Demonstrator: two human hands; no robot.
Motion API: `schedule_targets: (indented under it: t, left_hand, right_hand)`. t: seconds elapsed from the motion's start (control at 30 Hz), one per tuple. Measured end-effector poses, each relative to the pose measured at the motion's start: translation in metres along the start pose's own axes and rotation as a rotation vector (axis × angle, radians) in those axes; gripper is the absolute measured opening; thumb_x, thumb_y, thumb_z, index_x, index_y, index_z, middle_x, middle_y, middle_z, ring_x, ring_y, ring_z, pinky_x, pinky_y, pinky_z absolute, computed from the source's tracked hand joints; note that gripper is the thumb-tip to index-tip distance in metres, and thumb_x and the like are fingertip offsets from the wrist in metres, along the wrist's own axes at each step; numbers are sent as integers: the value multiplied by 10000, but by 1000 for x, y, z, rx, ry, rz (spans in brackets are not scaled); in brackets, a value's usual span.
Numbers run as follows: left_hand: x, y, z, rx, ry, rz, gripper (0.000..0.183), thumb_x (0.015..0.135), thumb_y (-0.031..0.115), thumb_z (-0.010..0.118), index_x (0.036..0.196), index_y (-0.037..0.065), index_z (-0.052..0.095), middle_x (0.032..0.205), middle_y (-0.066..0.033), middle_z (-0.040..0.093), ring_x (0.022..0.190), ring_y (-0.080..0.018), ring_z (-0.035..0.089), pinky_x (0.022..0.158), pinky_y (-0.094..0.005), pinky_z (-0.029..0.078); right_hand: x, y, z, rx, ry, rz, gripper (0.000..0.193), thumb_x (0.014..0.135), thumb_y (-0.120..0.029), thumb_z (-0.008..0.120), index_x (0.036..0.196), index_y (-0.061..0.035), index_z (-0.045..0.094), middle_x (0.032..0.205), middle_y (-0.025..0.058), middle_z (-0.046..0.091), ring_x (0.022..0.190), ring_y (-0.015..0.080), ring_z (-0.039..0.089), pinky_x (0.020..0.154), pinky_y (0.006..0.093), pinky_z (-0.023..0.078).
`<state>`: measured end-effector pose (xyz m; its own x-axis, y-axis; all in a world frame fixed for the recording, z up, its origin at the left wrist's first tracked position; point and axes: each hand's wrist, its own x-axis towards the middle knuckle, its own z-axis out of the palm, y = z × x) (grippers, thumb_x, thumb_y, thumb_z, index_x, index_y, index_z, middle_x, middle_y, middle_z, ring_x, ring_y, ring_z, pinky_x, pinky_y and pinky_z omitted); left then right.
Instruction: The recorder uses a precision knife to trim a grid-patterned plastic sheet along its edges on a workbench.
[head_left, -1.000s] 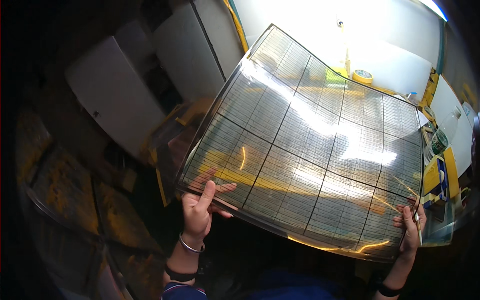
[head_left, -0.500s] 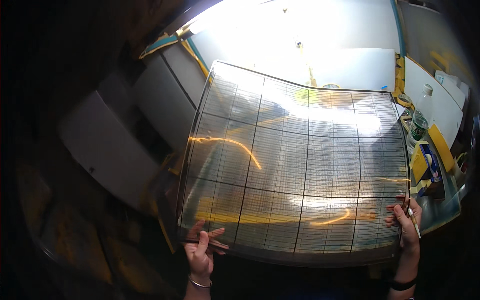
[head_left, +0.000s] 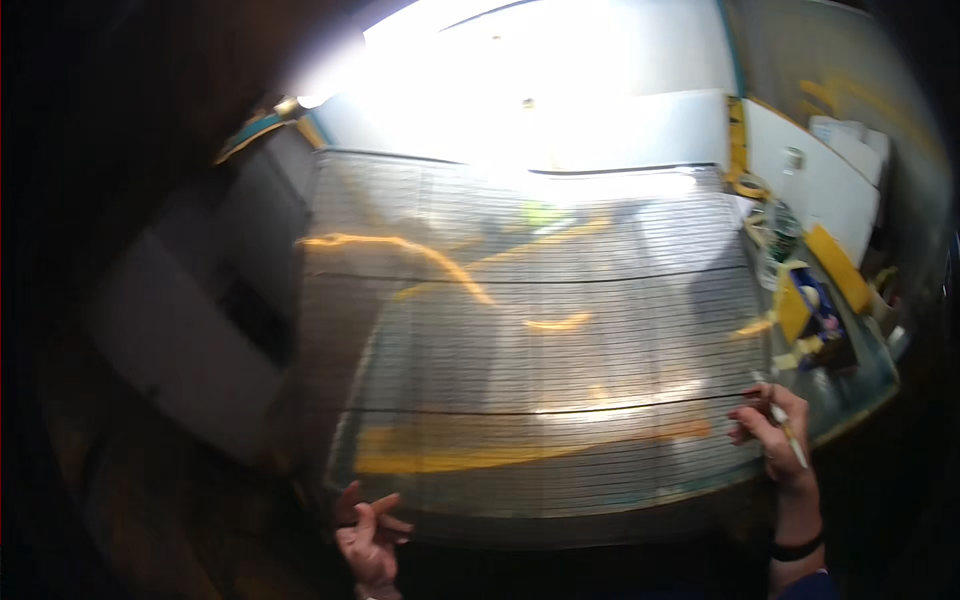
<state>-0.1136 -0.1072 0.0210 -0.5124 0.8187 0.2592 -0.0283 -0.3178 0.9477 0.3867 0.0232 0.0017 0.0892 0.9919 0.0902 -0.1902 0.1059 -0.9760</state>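
Note:
A large see-through sheet [head_left: 580,345] with fine dark grid lines is held up in front of me, blurred by motion. At its lower left corner my left hand [head_left: 370,537] pinches the edge, thumb in front and fingers seen through the sheet. My right hand [head_left: 778,425] grips the lower right edge. A thin white pen-like stick [head_left: 790,440] is tucked in that same hand, pointing downward. Curved orange streaks [head_left: 435,258] show across the sheet; whether they are cords, marks or reflections I cannot tell.
Beyond the sheet glares a bright lamp [head_left: 480,70]. To the right stand a clear plastic bottle [head_left: 785,225], a tape roll [head_left: 750,186] and a blue-and-yellow box [head_left: 815,315] on a glassy table [head_left: 865,385]. Pale panels [head_left: 170,330] stand in shadow at left.
In the view, the sheet and both hands have shifted left, with my left hand lower. The table things have shifted left too. The sheet's grid is more blurred.

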Motion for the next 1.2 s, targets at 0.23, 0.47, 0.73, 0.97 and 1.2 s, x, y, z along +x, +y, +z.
schedule_targets:
  t: [0.23,0.47,0.73,0.97,1.2]
  left_hand:
    - [-4,3,-1,14,20,-17,351,1082,196,555,1402,54,579,1174,-231,738,692,-158,709,579,-244,561]
    - [-3,-5,-2,-96,9,20,359,1068,163,582,1411,58,576,1113,-196,757,686,-148,699,572,-237,562]
    - [4,-20,-30,-47,73,32,397,1075,210,570,1457,106,535,1074,-157,761,642,-116,670,519,-225,527]
    - [-1,-2,-14,-73,16,43,391,1067,198,592,1446,107,569,1078,-148,765,668,-117,673,527,-200,485]
    - [11,-16,-25,-55,115,29,460,1100,247,514,1537,132,428,1113,-152,738,658,-26,658,457,-156,506]
  right_hand:
    - [2,1,2,54,-129,0,207,943,24,706,1136,86,664,962,145,754,828,194,747,728,309,630]
    - [-6,-1,-3,23,-138,-9,184,939,18,723,1109,84,696,947,136,764,860,174,746,768,303,632]
    - [-5,4,-1,11,-167,-20,192,930,16,740,1109,77,708,945,120,766,854,157,740,757,285,620]
    - [-5,3,0,-4,-163,-23,207,925,-17,756,1109,56,696,919,99,761,776,132,724,661,269,604]
    - [-5,-6,-2,-65,-126,7,251,932,-43,756,1154,30,664,866,71,731,721,120,714,599,252,574]
